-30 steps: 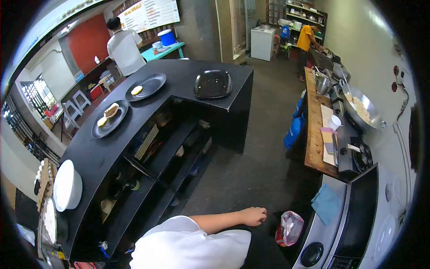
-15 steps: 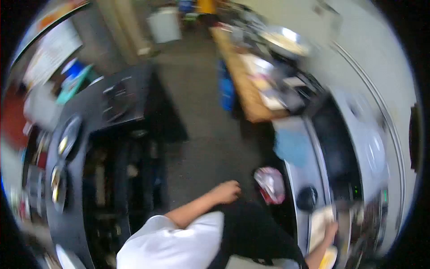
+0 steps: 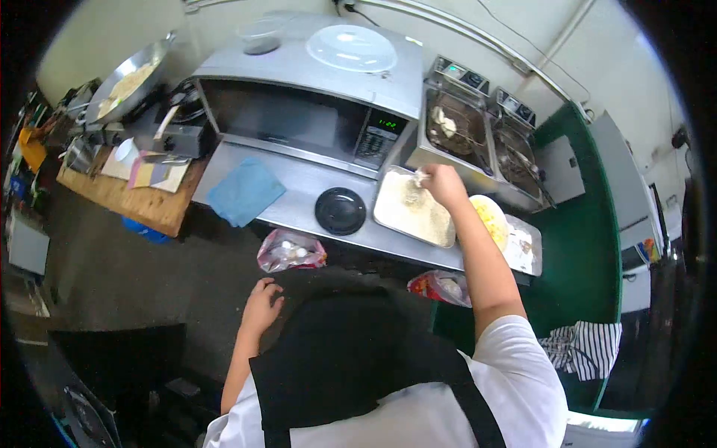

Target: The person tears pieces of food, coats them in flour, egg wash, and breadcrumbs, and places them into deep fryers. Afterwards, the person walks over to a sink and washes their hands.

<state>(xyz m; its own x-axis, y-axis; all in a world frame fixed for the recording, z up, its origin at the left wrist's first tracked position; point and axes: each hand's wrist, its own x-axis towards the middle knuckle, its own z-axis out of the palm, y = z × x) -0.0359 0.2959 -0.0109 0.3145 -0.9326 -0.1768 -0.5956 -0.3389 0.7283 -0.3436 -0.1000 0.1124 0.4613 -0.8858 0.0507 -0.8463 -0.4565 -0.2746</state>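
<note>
The right hand (image 3: 442,184) is reaching out over the far end of a shallow metal tray (image 3: 413,209) filled with pale crumbs, and its fingertips (image 3: 423,178) are pinching a small pale piece just above the crumb surface. The piece is too small and too washed out to name. The tray is lying directly under that grip, on the steel counter (image 3: 299,187), with its near edge running back toward the person.

Just to the right of the grip, the forearm is covering part of a yellow bowl (image 3: 489,218), so its contents are hard to read. Beyond the grip, a fryer (image 3: 455,127) is holding a few pale pieces in its basket. To the left of the grip, a black round lid (image 3: 340,211) is sitting on the counter, and farther left a blue cloth (image 3: 244,191) is lying flat.

The left hand (image 3: 261,305) is hanging low beside the black apron (image 3: 351,351), well apart from the tray, fingers loosely curled and gripping nothing. A plastic bag (image 3: 290,250) is hanging just above it, its contents blurred.
</note>
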